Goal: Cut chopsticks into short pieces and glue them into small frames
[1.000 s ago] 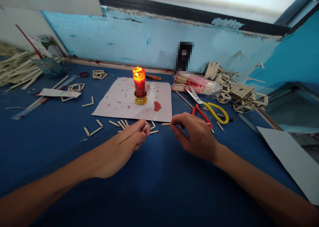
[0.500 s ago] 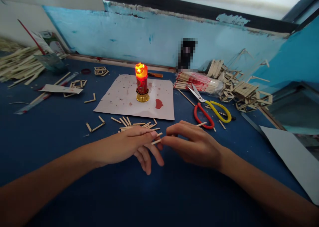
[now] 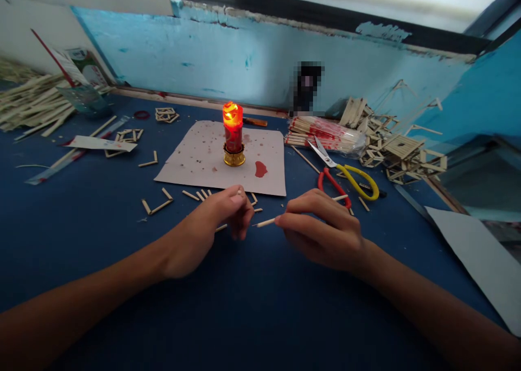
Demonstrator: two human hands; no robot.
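Observation:
My right hand [image 3: 321, 232] pinches a short wooden stick [image 3: 264, 222] between thumb and forefinger, its free end pointing left. My left hand [image 3: 211, 221] is curled, fingertips down among several short cut sticks [image 3: 199, 195] lying on the blue table [image 3: 252, 306]; a stick tip shows at its fingertips. The two hands are a few centimetres apart. Just beyond them a lit red candle [image 3: 233, 134] in a gold holder stands on a white sheet [image 3: 195, 159] spotted with red wax.
Red-and-yellow scissors [image 3: 345, 181] lie right of the sheet. Behind them are a bag of sticks [image 3: 325, 134] and a pile of small stick frames [image 3: 402, 153]. Long sticks [image 3: 28, 102] are heaped at far left. A grey sheet [image 3: 476, 262] lies at right.
My left hand has curled its fingers and moved slightly away from the right hand towards the loose sticks. The right hand has kept the stick and shifted a little right.

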